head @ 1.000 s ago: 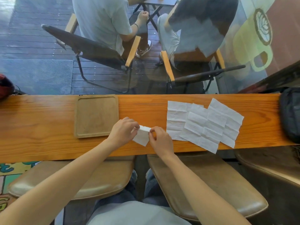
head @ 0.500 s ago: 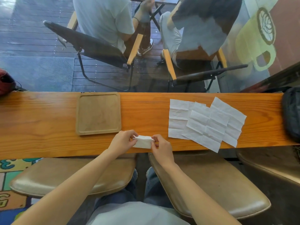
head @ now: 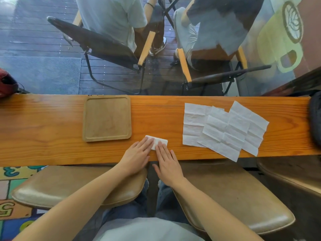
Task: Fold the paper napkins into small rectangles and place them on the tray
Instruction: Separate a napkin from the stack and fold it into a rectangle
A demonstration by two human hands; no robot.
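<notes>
From my feed, the wooden tray (head: 106, 118) sits on the counter (head: 43, 129) at left. Just right of its near corner lies the folded napkin (head: 160, 141), flat on the counter. My left hand (head: 137, 154) and right hand (head: 166, 160) press it with straight fingers, side by side. Further right, three unfolded napkins (head: 224, 129) lie overlapping.
</notes>
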